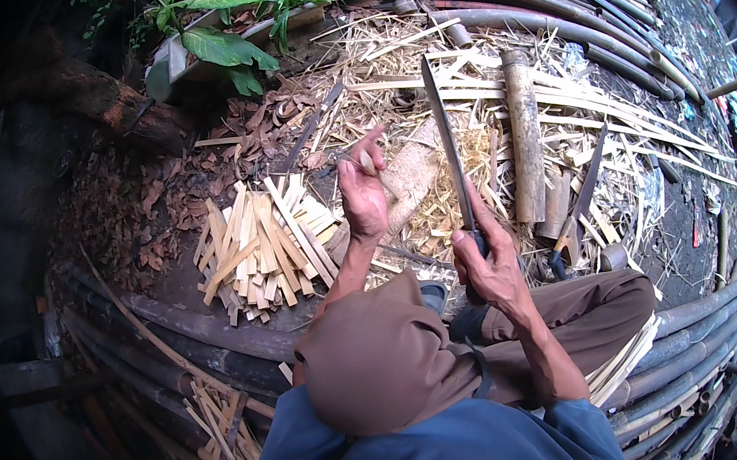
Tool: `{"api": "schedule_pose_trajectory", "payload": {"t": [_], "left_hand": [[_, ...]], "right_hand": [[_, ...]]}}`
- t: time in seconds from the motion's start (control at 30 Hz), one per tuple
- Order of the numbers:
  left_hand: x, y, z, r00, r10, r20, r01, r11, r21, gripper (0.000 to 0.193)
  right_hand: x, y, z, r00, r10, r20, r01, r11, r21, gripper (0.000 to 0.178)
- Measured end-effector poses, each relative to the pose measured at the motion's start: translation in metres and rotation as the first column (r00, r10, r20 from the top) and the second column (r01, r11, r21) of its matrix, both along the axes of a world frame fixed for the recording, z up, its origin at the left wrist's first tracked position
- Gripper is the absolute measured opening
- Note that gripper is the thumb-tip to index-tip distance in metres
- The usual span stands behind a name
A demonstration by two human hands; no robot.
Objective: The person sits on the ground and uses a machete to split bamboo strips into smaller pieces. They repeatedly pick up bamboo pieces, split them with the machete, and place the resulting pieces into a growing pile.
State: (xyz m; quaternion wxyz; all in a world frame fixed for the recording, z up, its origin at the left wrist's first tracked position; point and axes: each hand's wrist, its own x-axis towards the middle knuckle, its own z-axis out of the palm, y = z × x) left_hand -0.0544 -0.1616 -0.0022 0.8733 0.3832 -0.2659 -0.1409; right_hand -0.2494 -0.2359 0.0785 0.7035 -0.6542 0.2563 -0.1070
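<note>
Wrapped in the fingers of my right hand point(493, 267) is the dark handle of a machete point(446, 135). Its long blade points away from me, edge-on. My left hand point(364, 200) is raised to the left of the blade, palm turned up, with fingers apart and partly curled; I make out nothing held in it. Beneath the hands a thick pale wooden block point(412, 172) lies slanting on the ground, with curly bamboo shavings point(471, 164) beside it. Left of the block is a heap of short split bamboo strips point(256, 248).
Right of the machete lie a bamboo pole section point(524, 137) and a saw point(588, 184). Another long blade point(314, 125) rests on dry leaves at left. Long bamboo strips point(621, 107) spread rightward. Bamboo poles point(561, 25) border the far side; more poles point(702, 332) lie near right.
</note>
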Motion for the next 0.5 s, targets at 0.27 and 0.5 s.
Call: {"api": "schedule_pose_trajectory", "payload": {"t": [0.27, 0.5], "left_hand": [[-0.02, -0.012, -0.026, 0.999, -0.02, 0.046, 0.015, 0.995, 0.104, 0.036], [-0.038, -0.009, -0.042, 0.966, -0.069, 0.248, -0.016, 0.946, 0.325, 0.045]], "right_hand": [[0.005, 0.009, -0.005, 0.998, 0.043, 0.035, -0.049, 0.983, 0.177, 0.056], [0.015, 0.013, -0.005, 1.0, 0.015, -0.023, -0.008, 0.956, 0.292, 0.039]]}}
